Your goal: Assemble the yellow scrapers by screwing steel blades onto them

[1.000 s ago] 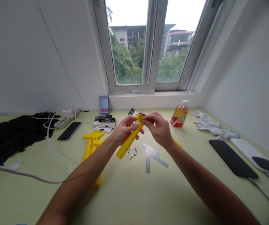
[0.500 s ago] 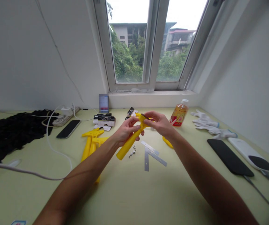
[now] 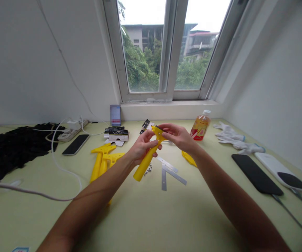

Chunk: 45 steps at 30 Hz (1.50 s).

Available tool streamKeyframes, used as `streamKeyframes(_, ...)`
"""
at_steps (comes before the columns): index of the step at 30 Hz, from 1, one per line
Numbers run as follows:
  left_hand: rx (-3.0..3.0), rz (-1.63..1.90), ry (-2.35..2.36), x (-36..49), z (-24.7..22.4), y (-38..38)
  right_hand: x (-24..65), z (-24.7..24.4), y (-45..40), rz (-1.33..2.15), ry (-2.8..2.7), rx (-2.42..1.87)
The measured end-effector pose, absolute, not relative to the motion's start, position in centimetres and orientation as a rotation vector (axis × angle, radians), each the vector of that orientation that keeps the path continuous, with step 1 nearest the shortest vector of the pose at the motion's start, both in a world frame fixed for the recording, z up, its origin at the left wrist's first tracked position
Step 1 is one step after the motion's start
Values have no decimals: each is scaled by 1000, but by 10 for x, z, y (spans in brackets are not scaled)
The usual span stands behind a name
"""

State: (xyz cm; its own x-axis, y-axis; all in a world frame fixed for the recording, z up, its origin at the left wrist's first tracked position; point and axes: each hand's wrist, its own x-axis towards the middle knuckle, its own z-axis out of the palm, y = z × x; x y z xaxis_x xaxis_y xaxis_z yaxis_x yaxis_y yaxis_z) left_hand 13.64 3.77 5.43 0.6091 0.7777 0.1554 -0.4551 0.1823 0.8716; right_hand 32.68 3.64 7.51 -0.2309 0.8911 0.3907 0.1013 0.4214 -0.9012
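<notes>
My left hand [image 3: 142, 146] is closed around the neck of a yellow plastic scraper handle [image 3: 143, 165], which tilts with its grip end toward me. My right hand [image 3: 176, 135] pinches the wide head of the handle at its right side. A dark strip runs along the head's top edge, and a small screw or hole shows in it. Below the hands, several flat metal blades [image 3: 176, 175] lie crossed on the table. A small group of metal nuts [image 3: 149, 169] sits partly behind the handle. Another yellow piece [image 3: 189, 159] rests by my right forearm.
More yellow handles [image 3: 97, 164] lie left, partly under my left forearm. Small black-and-white boxes [image 3: 117, 134] and a standing phone [image 3: 115, 115] are behind. A drink bottle [image 3: 200, 126], white gloves [image 3: 230, 134] and a black power bank [image 3: 256, 173] stand right. A white cable [image 3: 53, 150] crosses the left.
The scraper handle has turned slightly in my hands, so its head faces me more, and its grip end has shifted a little right over the nuts. Both hands keep their hold.
</notes>
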Motion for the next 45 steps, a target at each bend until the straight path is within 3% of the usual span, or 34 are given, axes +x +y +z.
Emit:
streamKeyframes(7, 1005, 972, 438, 137, 50, 44, 346, 69, 52, 756, -1678, -981)
streamKeyframes(11, 947, 1063, 532, 133, 51, 53, 377, 53, 68, 400, -1974, -1498)
streamKeyframes(16, 866, 1171, 629, 127, 52, 65, 411, 17, 86, 407, -2124, -1816)
streamKeyframes(23, 846, 1205, 641, 122, 48, 73, 415, -4, 91, 389, -2259, -1802)
streamKeyframes(27, 820, 1240, 653, 119, 48, 77, 416, 10, 87, 340, -2298, -1713)
streamKeyframes(37, 781, 1387, 646, 98, 66, 89, 434, 108, 33, 62, -2053, -1349)
streamKeyframes(45, 801, 1390, 618, 97, 64, 90, 411, 119, 17, 130, -2043, -1213)
